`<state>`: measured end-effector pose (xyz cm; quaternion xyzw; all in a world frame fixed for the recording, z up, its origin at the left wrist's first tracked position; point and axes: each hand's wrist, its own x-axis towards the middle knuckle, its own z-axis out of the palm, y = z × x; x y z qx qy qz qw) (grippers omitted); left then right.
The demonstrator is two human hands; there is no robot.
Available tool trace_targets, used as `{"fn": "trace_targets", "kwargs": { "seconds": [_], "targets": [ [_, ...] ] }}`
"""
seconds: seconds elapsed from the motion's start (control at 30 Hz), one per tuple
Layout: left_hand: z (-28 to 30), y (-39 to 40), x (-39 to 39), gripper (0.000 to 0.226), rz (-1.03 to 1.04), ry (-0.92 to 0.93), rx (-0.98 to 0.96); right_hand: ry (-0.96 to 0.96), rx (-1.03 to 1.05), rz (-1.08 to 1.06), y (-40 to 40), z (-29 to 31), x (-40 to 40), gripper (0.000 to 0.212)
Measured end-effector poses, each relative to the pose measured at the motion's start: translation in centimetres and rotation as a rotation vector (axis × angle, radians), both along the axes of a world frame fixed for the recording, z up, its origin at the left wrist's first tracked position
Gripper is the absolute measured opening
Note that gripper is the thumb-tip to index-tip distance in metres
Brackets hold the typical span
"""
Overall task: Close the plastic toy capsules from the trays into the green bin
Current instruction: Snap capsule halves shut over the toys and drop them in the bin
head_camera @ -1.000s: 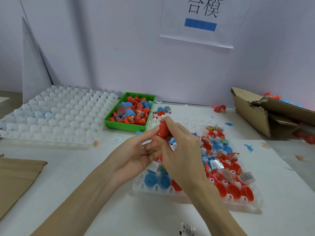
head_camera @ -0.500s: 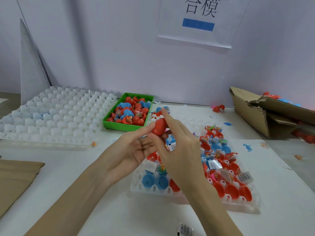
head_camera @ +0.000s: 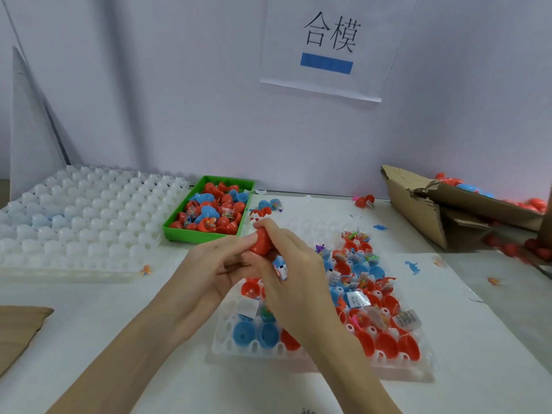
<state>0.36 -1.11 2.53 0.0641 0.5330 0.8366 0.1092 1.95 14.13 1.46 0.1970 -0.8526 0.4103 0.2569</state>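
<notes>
Since a moment ago the right hand (head_camera: 298, 282) has curled further over the smooth red capsule (head_camera: 260, 242); both hands' fingers pinch it, long axis tilted upright, just before the green bin (head_camera: 191, 234), left hand (head_camera: 209, 273) beneath.

We see one red capsule (head_camera: 260, 242) held upright above the counter's middle, pinched between two grips. Beneath it lies the near tray (head_camera: 313, 354), clear plastic, its cups holding open red and blue capsule halves (head_camera: 385, 343) with small packets. The green bin (head_camera: 191, 234), rectangular, sits toward the counter's far edge, heaped with red and blue capsules (head_camera: 215, 210). A second white tray (head_camera: 77, 216) occupies the counter's left side.
</notes>
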Motion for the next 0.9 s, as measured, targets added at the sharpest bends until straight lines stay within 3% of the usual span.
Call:
{"fn": "trace_targets", "kwargs": {
  "seconds": [0.13,0.27,0.33,0.43,0.5,0.53,0.6,0.67,0.77,0.83,0.9],
  "targets": [
    [-0.2,0.3,0.4,0.034,0.197,0.227,-0.252,-0.131,0.007,-0.037,0.7,0.6,-0.4,0.053],
    [-0.4,0.9,0.3,0.045,0.342,0.284,-0.361,-0.34,-0.218,-0.058,0.6,1.2,-0.9,0.056],
    [-0.5,0.5,-0.2,0.051,0.399,0.262,-0.307,-0.451,-0.538,-0.03,2.1,3.3,-2.6,0.039],
    [-0.6,-0.4,-0.6,0.054,0.44,0.236,-0.261,-0.469,-1.327,0.206,7.6,8.9,-7.3,0.012],
    [-0.7,-0.8,-0.8,0.057,0.46,0.223,-0.257,-0.404,-1.668,0.245,11.4,12.0,-9.9,0.02],
    [-0.6,-1.0,-0.8,0.057,0.467,0.217,-0.252,-0.419,-1.7,0.197,12.7,12.6,-10.8,0.036],
    [-0.5,-1.3,-1.0,0.055,0.48,0.209,-0.248,-0.528,-1.581,0.076,14.5,11.7,-11.7,0.052],
    [-0.5,-1.6,-1.2,0.053,0.495,0.206,-0.245,-0.598,-1.272,-0.032,15.0,9.2,-11.7,0.042],
    [-0.5,-1.7,-1.2,0.054,0.5,0.206,-0.24,-0.536,-0.546,-0.279,15.0,5.0,-11.2,0.02],
    [-0.6,-1.6,-1.2,0.054,0.491,0.207,-0.257,-0.44,0.015,-0.426,15.3,3.2,-11.1,0.017],
    [-0.6,-1.5,-1.2,0.055,0.48,0.202,-0.255,-0.451,0.334,-0.421,15.8,2.2,-11.5,0.019]
  ]
}}
